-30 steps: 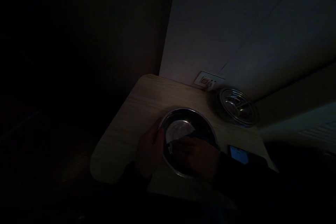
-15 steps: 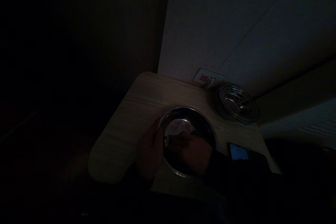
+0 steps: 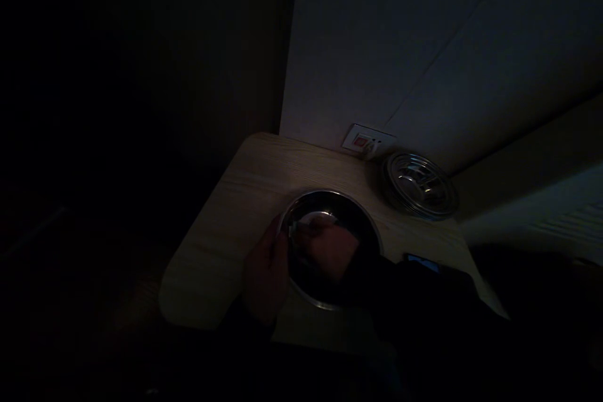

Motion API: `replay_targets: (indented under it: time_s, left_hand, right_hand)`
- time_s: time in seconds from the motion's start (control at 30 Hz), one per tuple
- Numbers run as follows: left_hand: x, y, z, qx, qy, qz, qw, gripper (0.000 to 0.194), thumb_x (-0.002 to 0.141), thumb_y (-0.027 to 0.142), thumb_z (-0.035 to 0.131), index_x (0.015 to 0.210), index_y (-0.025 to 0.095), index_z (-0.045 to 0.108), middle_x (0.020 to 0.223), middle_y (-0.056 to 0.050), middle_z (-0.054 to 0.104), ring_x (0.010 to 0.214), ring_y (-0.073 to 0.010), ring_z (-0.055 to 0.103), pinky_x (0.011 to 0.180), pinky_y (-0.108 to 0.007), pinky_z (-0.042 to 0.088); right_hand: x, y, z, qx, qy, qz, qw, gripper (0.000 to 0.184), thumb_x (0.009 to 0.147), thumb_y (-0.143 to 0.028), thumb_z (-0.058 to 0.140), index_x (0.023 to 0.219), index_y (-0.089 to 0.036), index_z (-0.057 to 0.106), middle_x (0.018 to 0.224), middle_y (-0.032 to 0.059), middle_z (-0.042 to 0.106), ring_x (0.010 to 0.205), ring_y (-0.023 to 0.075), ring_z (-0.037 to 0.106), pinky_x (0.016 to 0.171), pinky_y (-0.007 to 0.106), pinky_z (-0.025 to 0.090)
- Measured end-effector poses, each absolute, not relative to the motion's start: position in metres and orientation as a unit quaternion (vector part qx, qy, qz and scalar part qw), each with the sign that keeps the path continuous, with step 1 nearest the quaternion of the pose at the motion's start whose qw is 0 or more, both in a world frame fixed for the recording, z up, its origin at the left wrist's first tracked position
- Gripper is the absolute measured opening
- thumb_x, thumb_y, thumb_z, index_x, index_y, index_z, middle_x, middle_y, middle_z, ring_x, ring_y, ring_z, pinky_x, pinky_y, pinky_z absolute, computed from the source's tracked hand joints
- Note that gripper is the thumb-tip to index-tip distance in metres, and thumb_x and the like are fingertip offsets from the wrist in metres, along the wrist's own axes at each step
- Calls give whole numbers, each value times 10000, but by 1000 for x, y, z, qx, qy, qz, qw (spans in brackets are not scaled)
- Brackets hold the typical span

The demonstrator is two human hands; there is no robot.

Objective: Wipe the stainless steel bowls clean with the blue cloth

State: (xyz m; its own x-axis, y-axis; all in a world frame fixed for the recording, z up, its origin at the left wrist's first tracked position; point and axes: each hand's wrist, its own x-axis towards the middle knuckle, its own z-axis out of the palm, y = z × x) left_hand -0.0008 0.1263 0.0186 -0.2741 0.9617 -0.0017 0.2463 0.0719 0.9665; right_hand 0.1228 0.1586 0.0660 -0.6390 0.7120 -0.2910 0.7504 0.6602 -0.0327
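A round, shiny metal bowl (image 3: 351, 213) rests on a pale wooden table (image 3: 211, 257). On its left side, my left hand (image 3: 266, 276) grips the rim, thumb on the near side. My right hand (image 3: 332, 250) is down inside the bowl, its fingers closed and pressed towards the inner left wall. A small pale edge shows by those fingertips, but it is too dark to tell what they hold.
Several stacked metal bowls (image 3: 419, 185) stand at the back right of the table. Behind them is a wall socket (image 3: 367, 140) with a red switch and a plug. A phone (image 3: 424, 262) lies on the right, partly hidden by my right sleeve.
My right hand has moved left and up inside the bowl, towards its far left wall. My sleeve now covers more of the phone. The left hand keeps its hold on the rim.
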Motion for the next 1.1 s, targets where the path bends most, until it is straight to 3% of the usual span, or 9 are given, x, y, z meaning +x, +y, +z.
replay_targets:
  time_s: [0.2,0.4,0.6,0.73,0.87,1.1]
  left_hand:
    - [0,125,16,461,655,479,360,403,844,328,398,1141,133,591,1150,-67,634,1065,-183,580,901,-274,459]
    - [0,123,18,472,644,482,360,397,855,319,391,1180,170,564,1202,-50,603,1116,-176,545,951,-287,423]
    - [1,123,17,446,658,480,370,397,845,335,408,1147,150,588,1180,-70,615,1110,-192,551,939,-303,434]
    - [1,122,16,461,643,483,375,396,850,324,406,1181,174,564,1212,-53,595,1138,-186,529,961,-305,416]
    - [3,123,18,459,646,496,356,401,851,288,393,1199,161,546,1233,-66,579,1142,-179,525,972,-295,402]
    - [4,119,18,432,668,490,355,388,849,311,399,1169,175,571,1177,-73,617,1099,-192,560,924,-309,445]
  right_hand:
    - [122,149,64,326,930,-104,135,212,883,-171,449,1004,-146,621,1016,77,645,959,211,534,767,316,480]
    - [110,158,68,449,885,-53,112,269,874,-124,417,1087,-119,581,1063,115,630,988,250,534,689,324,501]
    - [115,145,70,360,916,-106,143,202,851,-129,465,970,-145,628,936,81,668,885,215,573,705,303,497]
    - [109,156,70,441,883,-75,138,258,882,-146,406,1067,-153,586,1033,114,638,980,238,553,669,312,507]
    - [99,164,72,481,865,-58,132,285,878,-113,372,1065,-111,587,999,154,640,997,259,550,662,328,507]
    - [112,150,71,394,905,-88,137,203,858,-166,470,983,-167,630,946,90,667,923,216,575,682,289,497]
